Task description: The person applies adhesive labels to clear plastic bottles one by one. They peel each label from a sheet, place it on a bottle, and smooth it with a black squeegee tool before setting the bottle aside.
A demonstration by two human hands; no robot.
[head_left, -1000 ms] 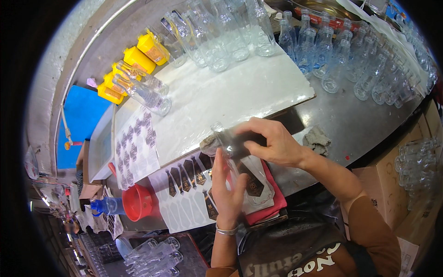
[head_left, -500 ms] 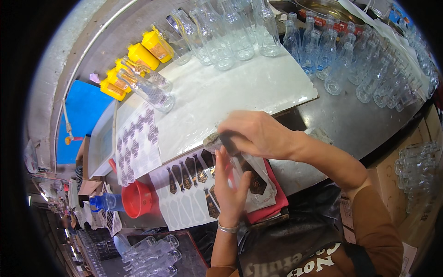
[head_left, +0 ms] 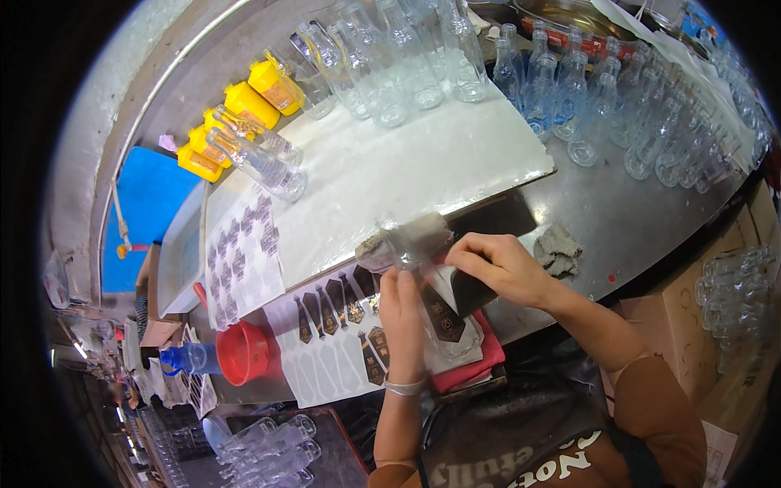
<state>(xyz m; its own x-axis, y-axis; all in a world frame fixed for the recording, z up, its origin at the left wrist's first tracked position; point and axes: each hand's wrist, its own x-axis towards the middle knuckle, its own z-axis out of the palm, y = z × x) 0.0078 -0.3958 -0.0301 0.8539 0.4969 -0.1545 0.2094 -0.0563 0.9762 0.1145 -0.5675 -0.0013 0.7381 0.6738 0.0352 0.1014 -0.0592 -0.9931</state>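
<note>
Bottle (head_left: 399, 242) in the head view is blurry, partly covered by the left hand (head_left: 400, 317); its fingers are close together, but whether they grip, one cannot tell. It looks clear, against grey cloth (head_left: 374, 254), near the white board's (head_left: 423, 154) front edge. The right hand (head_left: 506, 272) pinches a dark flat piece (head_left: 472, 294).

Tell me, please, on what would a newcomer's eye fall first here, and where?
Many clear glass bottles crowded on the grey metal table at the upper right would probably stand out first. Next come bright yellow, plastic-looking bottles in a slanting row at upper left and a round red container at lower left. Near the middle, the bare right hand holds a flat black piece.
</note>
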